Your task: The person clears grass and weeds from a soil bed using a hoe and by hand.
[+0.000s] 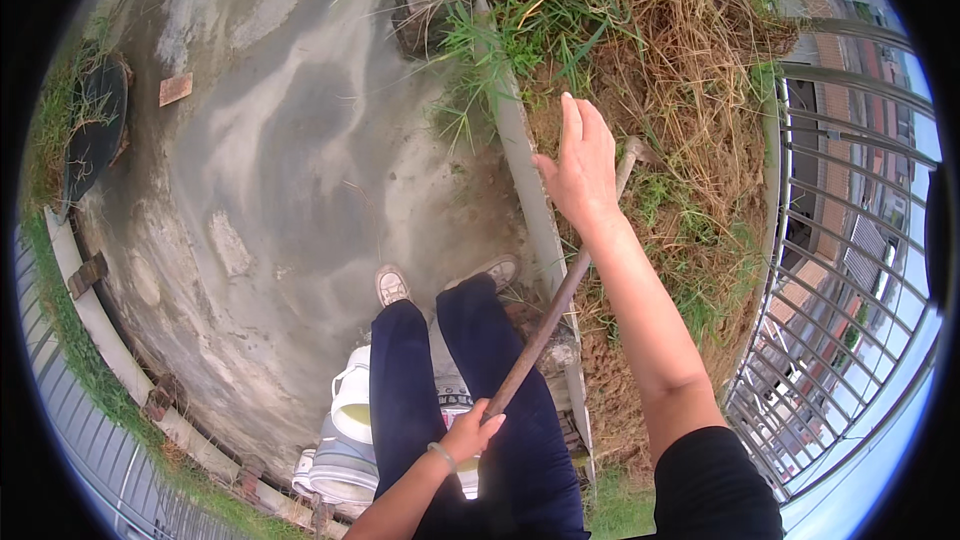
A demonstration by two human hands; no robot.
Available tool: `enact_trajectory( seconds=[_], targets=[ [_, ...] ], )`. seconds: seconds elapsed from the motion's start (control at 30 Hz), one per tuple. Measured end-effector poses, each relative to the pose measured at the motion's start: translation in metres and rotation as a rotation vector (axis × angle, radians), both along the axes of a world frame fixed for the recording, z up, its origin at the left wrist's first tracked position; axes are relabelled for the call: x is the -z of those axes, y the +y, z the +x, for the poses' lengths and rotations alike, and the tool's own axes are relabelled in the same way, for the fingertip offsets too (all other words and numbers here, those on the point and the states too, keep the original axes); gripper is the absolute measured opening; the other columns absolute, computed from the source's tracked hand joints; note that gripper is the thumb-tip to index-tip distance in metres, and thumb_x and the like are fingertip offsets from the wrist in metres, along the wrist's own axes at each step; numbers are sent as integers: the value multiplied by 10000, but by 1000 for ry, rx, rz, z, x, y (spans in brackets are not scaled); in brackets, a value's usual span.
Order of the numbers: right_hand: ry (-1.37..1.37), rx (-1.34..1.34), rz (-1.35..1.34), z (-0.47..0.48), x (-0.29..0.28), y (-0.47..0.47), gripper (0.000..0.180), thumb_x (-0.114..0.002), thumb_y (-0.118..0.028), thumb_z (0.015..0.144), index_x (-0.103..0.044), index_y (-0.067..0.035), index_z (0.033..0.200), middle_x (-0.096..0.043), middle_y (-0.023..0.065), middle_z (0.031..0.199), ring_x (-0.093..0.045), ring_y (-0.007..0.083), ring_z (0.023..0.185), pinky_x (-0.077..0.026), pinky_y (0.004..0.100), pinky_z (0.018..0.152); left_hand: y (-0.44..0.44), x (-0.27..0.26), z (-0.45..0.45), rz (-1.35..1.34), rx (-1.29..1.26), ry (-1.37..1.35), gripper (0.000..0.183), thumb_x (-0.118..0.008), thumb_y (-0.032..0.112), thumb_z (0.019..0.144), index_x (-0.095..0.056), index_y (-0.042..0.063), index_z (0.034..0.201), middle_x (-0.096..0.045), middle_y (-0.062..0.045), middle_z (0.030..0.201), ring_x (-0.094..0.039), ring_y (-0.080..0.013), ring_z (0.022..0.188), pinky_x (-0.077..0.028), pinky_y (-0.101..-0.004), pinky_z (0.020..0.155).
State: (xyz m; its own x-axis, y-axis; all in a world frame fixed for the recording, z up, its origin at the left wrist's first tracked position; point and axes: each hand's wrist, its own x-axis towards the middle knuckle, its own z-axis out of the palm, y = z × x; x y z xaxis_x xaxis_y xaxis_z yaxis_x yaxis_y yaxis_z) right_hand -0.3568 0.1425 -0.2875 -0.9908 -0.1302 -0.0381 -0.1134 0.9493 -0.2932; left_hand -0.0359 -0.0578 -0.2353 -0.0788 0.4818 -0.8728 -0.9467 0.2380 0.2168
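My left hand (474,431), with a bangle at the wrist, is closed around the lower end of a long wooden handle (544,334) in front of my thighs. The handle slants up to the right, over the concrete edge of a planting bed, and passes behind my right forearm. Its far end carries a small tool head (641,150), perhaps a hoe's, partly hidden in the dry grass (690,52) and soil (611,382). My right hand (583,165) hovers above the bed, off the handle, its fingers stretched upward and its thumb apart.
A narrow concrete curb (529,165) separates the bed from the stained concrete floor (300,165). White buckets (349,450) stand beside my legs. A concrete block (431,4), a brick piece (175,89) and a black basin (96,124) lie farther off. Metal railings (847,217) run along the right.
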Motion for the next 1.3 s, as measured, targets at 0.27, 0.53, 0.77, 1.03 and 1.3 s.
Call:
enact_trajectory(
  seconds=[0.27, 0.53, 0.77, 1.03, 1.3],
  targets=[
    [25, -709, 1009, -136, 133, -56, 405, -523, -145, 832, -505, -120, 1235, -399, 90, 1357, -276, 225, 1320, -210, 431, 1075, -2, 58, 37, -10, -23, 193, 359, -601, 293, 855, -523, 36, 1093, -610, -110, 744, -603, -188, 679, -472, -311, 649],
    [-245, -550, 96, -160, 159, -35, 202, -510, -60, 823, -531, -38, 1023, -620, 166, 869, -606, 315, 837, -472, 413, 736, 0, 68, 39, 33, -105, 200, 296, -606, 303, 852, -540, 49, 989, -603, -169, 744, -614, -270, 699, -464, -341, 650],
    [-473, 26, -380, -64, 78, 88, 49, -472, -25, 862, -497, -7, 900, -511, 40, 738, -469, 139, 649, -407, 278, 591, -3, 62, 37, 18, -100, 258, 320, -584, 324, 865, -521, 34, 987, -591, -142, 720, -591, -231, 675, -459, -328, 642],
    [-305, 909, -178, 185, -169, 349, 171, -499, -210, 941, -525, -41, 942, -513, 15, 723, -472, 87, 611, -412, 204, 539, 0, 29, 22, -4, -18, 245, 364, -558, 371, 871, -493, 39, 1007, -572, -142, 635, -611, -265, 603, -457, -381, 572],
    [-473, 867, 86, 300, -149, 229, 600, -625, -110, 823, -330, -87, 1344, -516, 188, 1202, -546, 276, 1062, -478, 343, 839, -4, -18, -22, -69, 216, 592, 318, -628, 199, 791, -422, 16, 950, -582, -242, 696, -591, -400, 626, -478, -443, 558]
  ],
)
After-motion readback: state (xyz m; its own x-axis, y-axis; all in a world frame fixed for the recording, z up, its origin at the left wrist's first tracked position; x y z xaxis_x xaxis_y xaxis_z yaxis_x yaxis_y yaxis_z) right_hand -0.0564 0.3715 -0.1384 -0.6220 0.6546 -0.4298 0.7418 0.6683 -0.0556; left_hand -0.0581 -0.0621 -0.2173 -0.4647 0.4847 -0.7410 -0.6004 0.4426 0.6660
